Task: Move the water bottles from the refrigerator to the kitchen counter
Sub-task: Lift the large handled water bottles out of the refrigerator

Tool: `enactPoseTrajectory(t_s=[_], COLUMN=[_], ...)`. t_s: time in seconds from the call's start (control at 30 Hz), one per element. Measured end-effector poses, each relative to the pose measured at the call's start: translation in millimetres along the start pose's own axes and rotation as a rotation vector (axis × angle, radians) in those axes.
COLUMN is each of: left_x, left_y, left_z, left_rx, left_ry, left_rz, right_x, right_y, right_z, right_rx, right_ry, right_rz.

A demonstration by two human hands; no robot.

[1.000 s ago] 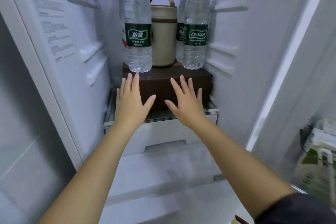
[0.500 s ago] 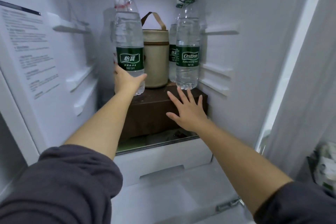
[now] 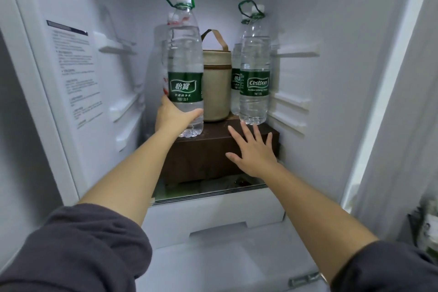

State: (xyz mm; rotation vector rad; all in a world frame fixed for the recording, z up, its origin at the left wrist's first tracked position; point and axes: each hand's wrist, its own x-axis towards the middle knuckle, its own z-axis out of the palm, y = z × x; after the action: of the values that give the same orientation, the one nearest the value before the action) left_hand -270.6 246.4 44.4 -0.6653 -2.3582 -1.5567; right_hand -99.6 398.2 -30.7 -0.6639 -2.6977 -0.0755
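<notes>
Four water bottles: all inside the fridge point(image 3: 331, 31), two near and two half hidden behind them.
Near-left bottle point(image 3: 184, 59): clear plastic, water almost up to the neck, white cap, green carry loop, green label. Its base is at the left end of the brown box point(image 3: 208, 159); can't tell if it's resting there or lifted.
Near-right bottle point(image 3: 254, 64): same kind, just as full, upright on the box's far right corner, nothing holding it.
Far-right bottle point(image 3: 235, 78): tucked right behind that one, only a strip with a green label shows.
Far-left bottle point(image 3: 169, 22): red-and-white top, body mostly blocked.
Beige bag point(image 3: 216, 85): round zipped bag with a strap handle, on the box between the two near bottles. No idea what's in it.
Left hand point(image 3: 171, 117): wrapped round the near-left bottle's lower part just under the label, thumb across the front, fingers hidden behind.
Right hand point(image 3: 254, 153): flat over the box top, fingers spread wide, tips just below the near-right bottle's base; contact unclear.
White drawer point(image 3: 213, 211): below the shelf, closed.
</notes>
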Motion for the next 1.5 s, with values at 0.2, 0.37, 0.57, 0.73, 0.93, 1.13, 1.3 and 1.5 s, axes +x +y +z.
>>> enactPoseTrajectory(t_s=[0.2,0.37,0.57,0.73,0.93,1.13,1.3,1.5], left_x=[-19.3,-22.9,-20.4,-18.2,-19.6,-36.0,-64.0,-107.7], left_y=[-2.7,-8.9,-15.4,-19.9,-20.4,-9.6,-3.1,-7.4], left_z=[-1.1,8.1,13.1,17.0,14.3,3.8,-6.5,-18.7], left_rx=[-0.083,-0.18,-0.256,-0.305,-0.295,-0.28,-0.144,-0.13], left_ry=[0.035,0.044,0.037,0.025,-0.034,-0.085,-0.085,-0.139], left_rz=[0.033,0.038,0.05,0.064,0.066,0.151,0.277,0.363], right_x=[1.8,18.3,85.8,134.3,136.0,103.8,57.1,3.4], right_y=[-2.2,-18.6,-68.3,-112.5,-120.1,-93.3,-72.0,-61.9], right_z=[1.1,-25.3,-114.2,-161.4,-162.1,-169.9,-176.0,-165.1], right_rx=[-0.008,0.455,1.216,1.281,1.348,1.384,1.419,1.616], right_ry=[-0.004,0.113,0.218,0.088,0.152,0.283,0.368,0.456], right_rz=[0.025,0.141,0.128,0.024,0.019,0.098,0.083,0.086])
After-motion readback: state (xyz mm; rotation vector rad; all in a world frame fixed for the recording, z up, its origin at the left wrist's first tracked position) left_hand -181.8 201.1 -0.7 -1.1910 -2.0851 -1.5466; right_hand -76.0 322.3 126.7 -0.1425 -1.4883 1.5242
